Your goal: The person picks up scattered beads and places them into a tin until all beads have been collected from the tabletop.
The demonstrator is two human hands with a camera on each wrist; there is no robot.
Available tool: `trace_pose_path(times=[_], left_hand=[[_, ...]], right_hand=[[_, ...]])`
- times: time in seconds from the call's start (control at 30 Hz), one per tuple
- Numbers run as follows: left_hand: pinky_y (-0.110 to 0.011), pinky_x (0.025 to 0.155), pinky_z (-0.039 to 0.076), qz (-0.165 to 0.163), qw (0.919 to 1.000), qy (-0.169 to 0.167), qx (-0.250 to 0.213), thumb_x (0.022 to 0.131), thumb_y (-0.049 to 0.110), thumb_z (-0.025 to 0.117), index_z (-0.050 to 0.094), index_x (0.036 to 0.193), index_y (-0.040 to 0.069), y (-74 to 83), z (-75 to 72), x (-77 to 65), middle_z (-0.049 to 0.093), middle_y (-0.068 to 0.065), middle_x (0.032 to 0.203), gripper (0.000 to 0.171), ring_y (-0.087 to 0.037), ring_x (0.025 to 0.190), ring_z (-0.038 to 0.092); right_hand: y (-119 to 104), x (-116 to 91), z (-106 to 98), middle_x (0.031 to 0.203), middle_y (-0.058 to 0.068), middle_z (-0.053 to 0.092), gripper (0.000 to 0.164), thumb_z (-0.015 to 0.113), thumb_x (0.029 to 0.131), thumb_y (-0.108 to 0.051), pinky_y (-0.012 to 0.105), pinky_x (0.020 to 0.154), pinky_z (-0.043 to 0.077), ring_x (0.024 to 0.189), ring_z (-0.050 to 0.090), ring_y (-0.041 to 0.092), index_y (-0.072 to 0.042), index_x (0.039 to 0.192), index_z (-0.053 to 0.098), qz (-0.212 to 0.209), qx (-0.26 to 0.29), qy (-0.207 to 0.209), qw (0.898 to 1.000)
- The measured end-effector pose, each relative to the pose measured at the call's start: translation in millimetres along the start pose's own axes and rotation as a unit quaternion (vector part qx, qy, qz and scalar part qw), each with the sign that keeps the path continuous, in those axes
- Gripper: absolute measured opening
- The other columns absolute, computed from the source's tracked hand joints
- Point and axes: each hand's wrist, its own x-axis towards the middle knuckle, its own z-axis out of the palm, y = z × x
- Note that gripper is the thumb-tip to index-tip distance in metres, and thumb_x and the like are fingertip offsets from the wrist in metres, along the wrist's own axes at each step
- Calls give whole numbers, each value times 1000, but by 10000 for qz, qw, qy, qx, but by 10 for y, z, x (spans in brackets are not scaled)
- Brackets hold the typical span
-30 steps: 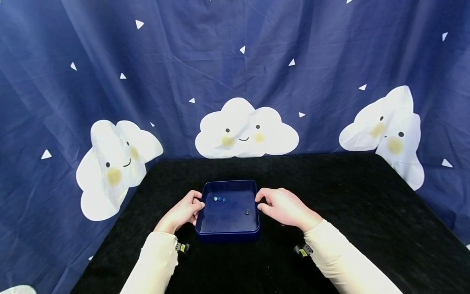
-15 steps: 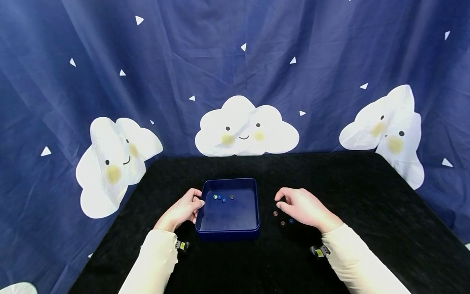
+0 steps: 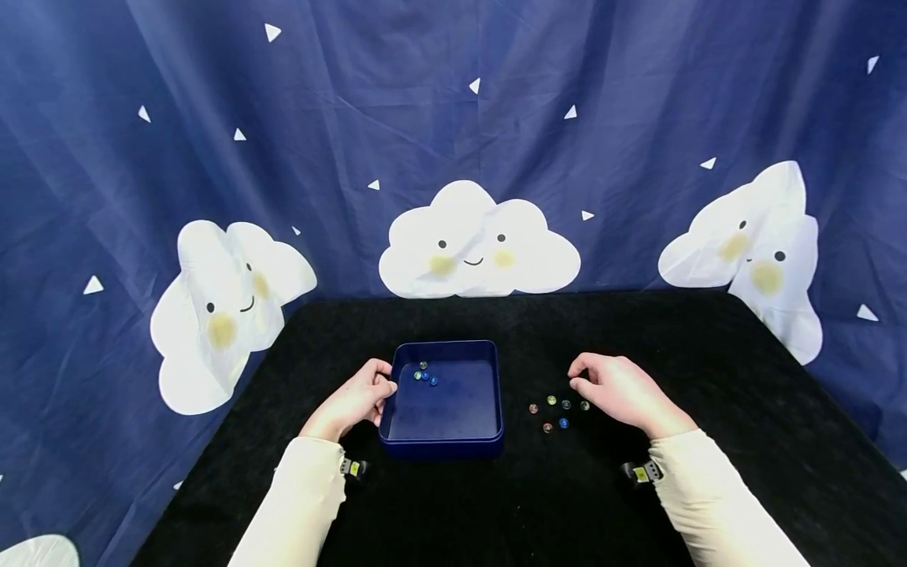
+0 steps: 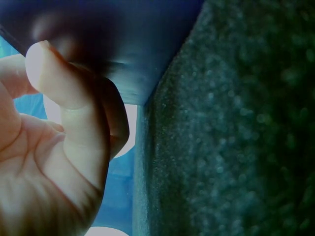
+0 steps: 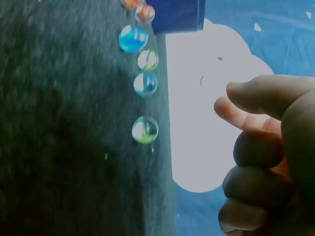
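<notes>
A dark blue open box sits on the black cloth in the head view. My left hand holds the box's left side, its thumb at the rim and its fingers along the outer wall. Several glass marbles are grouped inside, towards the back left. More marbles, orange, blue and yellow-green, lie on the cloth to the right of the box. Above and right of them is my right hand. In the right wrist view its thumb and index finger stand slightly apart over nothing, the other fingers curled; the nearest marble is greenish.
The black cloth covers the table to its far edge. Behind it hangs a blue curtain printed with white clouds and small triangles.
My right hand has moved right from the box's right side, uncovering the marbles on the cloth. A dark marble in the box has rolled to the back left. My left hand keeps its place.
</notes>
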Motion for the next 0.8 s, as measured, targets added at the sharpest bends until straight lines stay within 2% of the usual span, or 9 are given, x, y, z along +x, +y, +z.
trace_pose_path(times=[0.17, 0.37, 0.57, 0.8], left_hand=[[-31, 47, 50, 28, 10000, 8, 44, 95, 6, 53, 38, 129, -3, 10, 3, 4, 48, -16, 85, 39, -20, 59, 49], [-32, 47, 50, 24, 10000, -30, -23, 95, 5, 53, 38, 129, -4, 9, 11, -7, 49, -17, 86, 38, -20, 59, 49], [-32, 47, 50, 26, 10000, -30, -66, 95, 5, 53, 39, 128, -3, 2, 6, -7, 49, -16, 85, 37, -21, 59, 50], [-31, 47, 49, 19, 10000, -20, -57, 95, 5, 53, 37, 129, -3, 13, 16, -14, 47, -15, 83, 38, -21, 60, 49]], right_hand=[[105, -18, 12, 64, -11, 50, 9, 72, 89, -21, 31, 58, 41, 56, 47, 9, -21, 97, 70, 209, 97, -192, 9996], [160, -46, 70, 64, -10, 51, 8, 74, 86, -20, 31, 58, 41, 57, 48, 9, -23, 92, 69, 209, 247, -588, 9977], [212, -54, 145, 62, -11, 48, 15, 76, 81, -19, 31, 59, 39, 57, 45, 8, -25, 89, 64, 114, 154, -871, 9960], [219, -76, 133, 63, -8, 48, 23, 78, 77, -18, 31, 58, 39, 56, 45, 10, -22, 93, 63, 215, 345, -1034, 9938]])
